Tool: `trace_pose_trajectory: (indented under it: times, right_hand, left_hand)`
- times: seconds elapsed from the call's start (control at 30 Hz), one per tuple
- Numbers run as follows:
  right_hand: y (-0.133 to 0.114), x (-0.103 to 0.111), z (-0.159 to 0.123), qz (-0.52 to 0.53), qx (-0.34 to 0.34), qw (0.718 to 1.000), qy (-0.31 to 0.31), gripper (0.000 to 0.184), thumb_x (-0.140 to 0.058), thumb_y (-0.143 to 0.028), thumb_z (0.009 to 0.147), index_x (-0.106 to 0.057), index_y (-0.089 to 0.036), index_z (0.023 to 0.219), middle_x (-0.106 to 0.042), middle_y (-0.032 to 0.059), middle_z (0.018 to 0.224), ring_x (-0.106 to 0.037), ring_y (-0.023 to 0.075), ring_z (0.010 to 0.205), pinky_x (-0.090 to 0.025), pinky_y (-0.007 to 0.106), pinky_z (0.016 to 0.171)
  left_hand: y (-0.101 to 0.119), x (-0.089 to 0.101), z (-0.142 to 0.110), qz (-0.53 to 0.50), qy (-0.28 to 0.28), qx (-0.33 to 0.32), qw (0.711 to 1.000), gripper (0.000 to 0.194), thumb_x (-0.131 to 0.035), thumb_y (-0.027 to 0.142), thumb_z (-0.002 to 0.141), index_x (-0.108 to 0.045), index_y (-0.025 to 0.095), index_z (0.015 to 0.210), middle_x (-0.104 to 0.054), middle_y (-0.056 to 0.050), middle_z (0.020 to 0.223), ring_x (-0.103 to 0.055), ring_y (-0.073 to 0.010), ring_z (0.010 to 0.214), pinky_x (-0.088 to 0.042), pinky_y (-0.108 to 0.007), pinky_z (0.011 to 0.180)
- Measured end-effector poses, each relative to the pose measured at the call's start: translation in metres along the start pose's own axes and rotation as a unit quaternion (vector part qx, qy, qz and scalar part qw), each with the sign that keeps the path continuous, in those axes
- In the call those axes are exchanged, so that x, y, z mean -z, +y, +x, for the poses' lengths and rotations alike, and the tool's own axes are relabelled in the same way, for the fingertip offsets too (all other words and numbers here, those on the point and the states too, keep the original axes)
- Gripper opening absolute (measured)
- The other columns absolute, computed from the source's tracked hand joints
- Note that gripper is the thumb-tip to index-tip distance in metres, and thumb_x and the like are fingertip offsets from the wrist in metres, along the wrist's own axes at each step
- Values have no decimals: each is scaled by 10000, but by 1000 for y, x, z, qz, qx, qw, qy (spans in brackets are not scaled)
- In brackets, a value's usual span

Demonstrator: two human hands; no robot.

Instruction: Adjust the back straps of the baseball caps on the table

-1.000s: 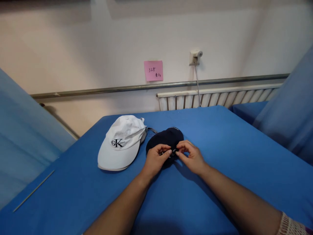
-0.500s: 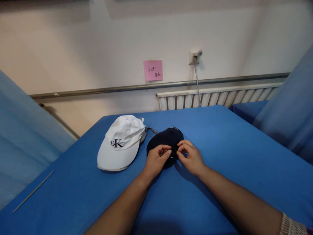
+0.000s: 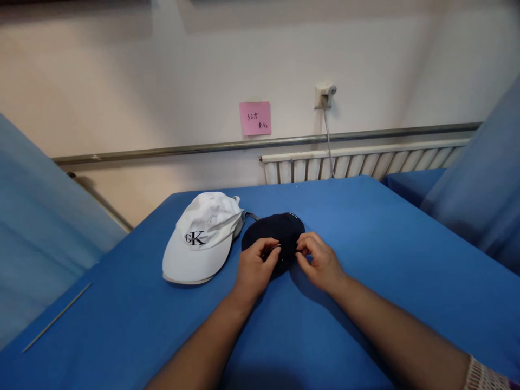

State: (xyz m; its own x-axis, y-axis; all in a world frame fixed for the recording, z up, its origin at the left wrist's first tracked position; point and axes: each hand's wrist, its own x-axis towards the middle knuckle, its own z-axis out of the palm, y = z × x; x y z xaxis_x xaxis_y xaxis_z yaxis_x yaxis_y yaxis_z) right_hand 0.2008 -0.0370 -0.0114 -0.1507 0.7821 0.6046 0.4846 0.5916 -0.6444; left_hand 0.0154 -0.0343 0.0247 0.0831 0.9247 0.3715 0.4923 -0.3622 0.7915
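A black cap lies on the blue-covered table in front of me, its crown toward the wall. My left hand pinches the cap's near left edge between thumb and fingers. At the near right edge, my right hand has thumb and fingertips closed on the cap in the same way. A small gap separates the two hands; the fine detail of the black fabric between them is too dark to make out. Left of the black cap sits a white cap with dark lettering, its brim toward me.
The table has a blue cover. A thin stick lies near its left edge. Behind are a metal rail, a radiator, a plugged-in socket and a pink note. Blue curtains hang at both sides.
My hands have moved slightly apart: the left a little to the left, the right a little to the right. The black cap's near edge looks more spread. The white cap stays in place.
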Motion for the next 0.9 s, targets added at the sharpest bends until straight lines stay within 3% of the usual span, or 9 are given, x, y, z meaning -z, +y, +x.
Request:
trace_pose_trajectory:
  times: [0.17,0.3,0.4,0.5,0.63,0.73,0.9]
  right_hand:
    - [-7,6,0,14,38,999,-29,121,-555,-153,853,-529,-216,953,-571,80,1068,-574,159,789,-500,308,705]
    - [-2,8,1,43,14,999,-27,271,-555,-199,885,-514,-233,1151,-570,83,1140,-556,123,698,-486,289,661]
    - [3,8,2,5,24,996,-86,191,-563,-164,854,-546,-221,1035,-585,22,895,-537,132,679,-437,266,623]
    - [7,6,3,-66,19,994,-88,112,-553,-116,800,-508,-213,835,-536,-12,760,-490,129,626,-371,259,582]
    - [12,3,4,-143,0,989,-38,149,-532,-103,761,-441,-221,755,-524,-11,733,-487,143,635,-334,269,578]
    - [15,2,5,-171,9,985,-10,179,-499,-72,720,-427,-226,774,-521,1,762,-493,157,664,-340,273,593]
    - [16,5,7,-198,6,980,-23,230,-458,-37,685,-432,-221,819,-514,23,832,-490,167,702,-352,277,624]
  left_hand:
    - [4,6,-3,75,40,-147,985,128,-595,224,882,-675,217,982,-720,-25,952,-678,-169,881,-539,-312,817]
    - [3,7,-4,93,27,-234,967,145,-575,185,903,-643,215,1027,-710,-29,975,-670,-160,909,-539,-307,829]
    - [3,7,-4,101,7,-258,961,159,-572,172,906,-623,213,1051,-703,-31,982,-663,-158,917,-538,-304,826]
    - [5,7,-4,126,-34,-262,956,210,-592,196,896,-591,209,1105,-687,-45,1012,-647,-169,924,-533,-314,819]
    - [8,7,-5,164,-79,-266,947,63,-553,159,890,-579,193,937,-647,-39,900,-596,-171,834,-505,-317,754]
    - [9,3,-6,180,-67,-296,936,127,-495,84,875,-537,184,810,-614,-42,848,-548,-165,787,-474,-313,721]
    - [6,-6,-7,214,-50,-339,915,187,-464,52,868,-536,178,751,-605,-46,833,-512,-157,755,-445,-307,698]
